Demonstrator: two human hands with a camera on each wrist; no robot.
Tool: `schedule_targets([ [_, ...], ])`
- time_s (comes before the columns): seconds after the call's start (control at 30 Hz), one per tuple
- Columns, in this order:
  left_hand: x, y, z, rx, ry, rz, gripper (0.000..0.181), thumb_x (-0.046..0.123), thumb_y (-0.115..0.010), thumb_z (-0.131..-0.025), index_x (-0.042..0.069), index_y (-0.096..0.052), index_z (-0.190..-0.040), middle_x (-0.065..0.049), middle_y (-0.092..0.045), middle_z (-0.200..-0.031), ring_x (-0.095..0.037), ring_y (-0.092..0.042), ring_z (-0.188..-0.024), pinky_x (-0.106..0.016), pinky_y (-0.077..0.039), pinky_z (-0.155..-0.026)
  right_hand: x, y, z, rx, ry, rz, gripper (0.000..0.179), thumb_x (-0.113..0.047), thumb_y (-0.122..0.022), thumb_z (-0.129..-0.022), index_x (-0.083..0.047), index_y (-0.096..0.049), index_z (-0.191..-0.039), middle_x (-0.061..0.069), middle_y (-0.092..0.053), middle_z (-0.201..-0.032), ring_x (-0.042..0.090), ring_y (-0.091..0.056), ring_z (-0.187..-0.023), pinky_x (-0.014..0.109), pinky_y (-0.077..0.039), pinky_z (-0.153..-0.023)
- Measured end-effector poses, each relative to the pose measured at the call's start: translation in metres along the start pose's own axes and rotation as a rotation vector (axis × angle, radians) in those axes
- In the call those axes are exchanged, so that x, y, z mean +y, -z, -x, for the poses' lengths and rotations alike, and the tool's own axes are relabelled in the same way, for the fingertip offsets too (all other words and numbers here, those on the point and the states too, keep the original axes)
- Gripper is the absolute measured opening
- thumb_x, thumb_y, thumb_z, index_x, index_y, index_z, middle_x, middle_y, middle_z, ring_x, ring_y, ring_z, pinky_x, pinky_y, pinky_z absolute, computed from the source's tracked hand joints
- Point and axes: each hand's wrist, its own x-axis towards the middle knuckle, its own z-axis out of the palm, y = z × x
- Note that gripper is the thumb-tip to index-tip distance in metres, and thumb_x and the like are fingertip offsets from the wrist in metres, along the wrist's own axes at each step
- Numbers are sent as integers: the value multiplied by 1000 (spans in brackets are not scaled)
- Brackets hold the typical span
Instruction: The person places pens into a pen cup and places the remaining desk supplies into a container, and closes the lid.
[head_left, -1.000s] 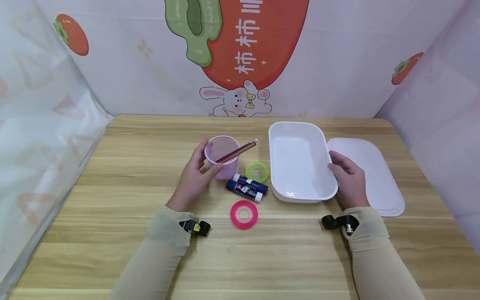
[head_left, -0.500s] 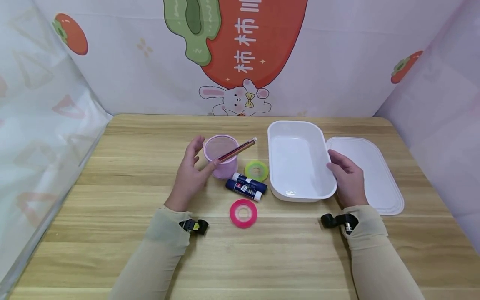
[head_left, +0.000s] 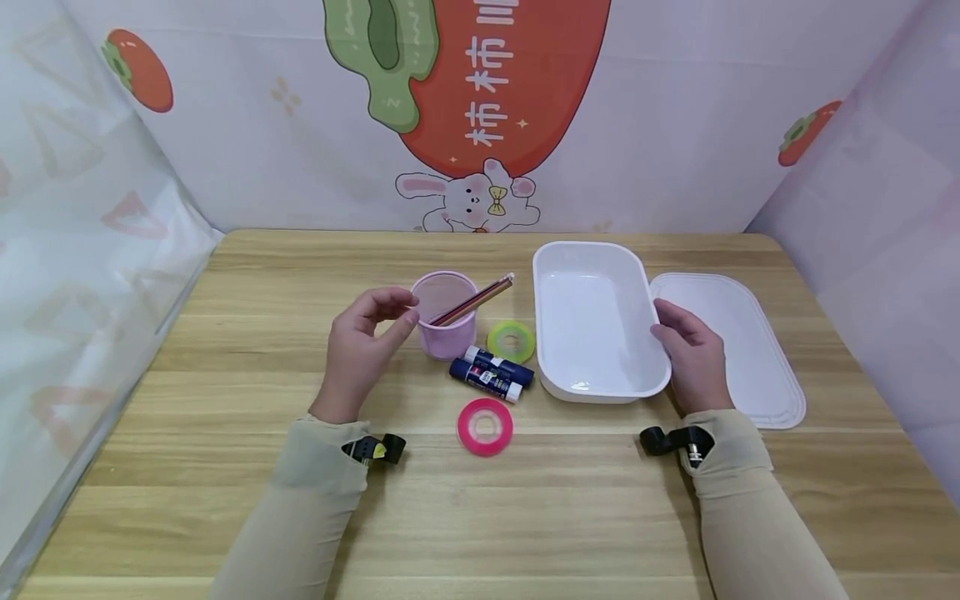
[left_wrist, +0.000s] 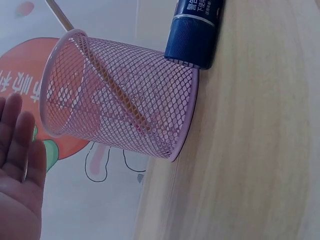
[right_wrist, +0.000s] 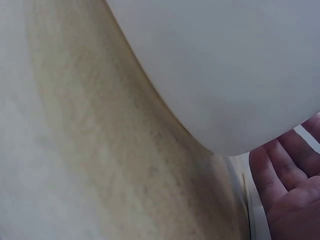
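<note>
In the head view, a pink mesh pen holder (head_left: 447,340) stands upright with pencils (head_left: 480,298) leaning out to the right. Just left of its rim is my left hand (head_left: 362,342), thumb and fingers apart and holding nothing. The left wrist view shows a gap between those fingers (left_wrist: 20,145) and the mesh. My right hand (head_left: 696,354) rests against the right side of a white rectangular container (head_left: 600,333), which has nothing in it. In the right wrist view, its fairly straight fingers (right_wrist: 280,170) lie beside the container wall.
Two dark blue glue sticks (head_left: 487,379) lie right of the pen holder, near a yellow-green tape roll (head_left: 512,342). Closer to me lies a pink tape roll (head_left: 485,427). A white lid (head_left: 738,350) lies flat right of the container. Printed cloth hangs behind the wooden table (head_left: 525,517).
My left hand has let go of the pen holder and drawn back to the left. The pen holder stays in place. My right hand keeps its spot at the container.
</note>
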Motion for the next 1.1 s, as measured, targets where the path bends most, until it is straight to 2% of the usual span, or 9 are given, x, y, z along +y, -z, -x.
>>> schedule_targets([
  [0.23, 4, -1, 3, -121, 31, 45, 25, 7, -75, -91, 0, -70, -114, -11, -71, -112, -17, -66, -101, -28, -55, -93, 1, 1, 0, -11, 5, 9, 43, -10, -63, -98, -4, -58, -140, 6, -61, -129, 16, -57, -117, 13, -53, -85],
  [0.4, 5, 0, 3, -161, 38, 62, 25, 4, -75, -90, -2, -71, -114, -14, -72, -111, -17, -68, -99, -29, -56, -91, 1, 1, 0, -9, 9, 5, 43, -9, -63, -98, -3, -58, -140, 6, -62, -128, 15, -58, -116, 13, -53, -85],
  [0.6, 6, -1, 5, -210, 65, 111, 27, 4, -77, -87, 1, -72, -114, -12, -73, -111, -20, -68, -100, -34, -57, -90, 1, 1, 1, -7, 12, 11, 42, -10, -63, -98, -4, -59, -139, 5, -62, -128, 15, -57, -117, 12, -53, -84],
  [0.77, 6, -4, 6, -276, 138, 136, 28, 3, -79, -86, 2, -73, -112, -10, -73, -110, -23, -69, -99, -31, -58, -87, 2, 0, 0, -4, 10, -14, 41, -8, -63, -97, -4, -60, -138, 6, -63, -126, 15, -59, -115, 15, -54, -84],
  [0.93, 2, -8, 7, -412, 244, 143, 29, 6, -80, -85, 4, -74, -113, -10, -74, -111, -35, -68, -105, -31, -59, -86, 2, 0, -1, -3, 11, -16, 41, -8, -63, -97, -4, -60, -138, 6, -63, -126, 15, -59, -115, 15, -54, -83],
  [1.03, -1, -10, 7, -488, 284, 145, 32, 6, -79, -86, 4, -72, -117, -11, -72, -116, -38, -66, -112, -31, -57, -90, 3, 1, -1, -7, 8, -24, 42, -8, -63, -97, -4, -60, -139, 6, -63, -127, 15, -59, -116, 15, -54, -84],
  [1.1, -2, -10, 7, -513, 294, 135, 33, 6, -79, -86, 6, -72, -119, -10, -72, -118, -36, -66, -113, -30, -56, -91, 3, 1, -1, -9, 6, -31, 42, -8, -64, -97, -4, -59, -139, 6, -63, -127, 16, -59, -116, 15, -54, -84],
])
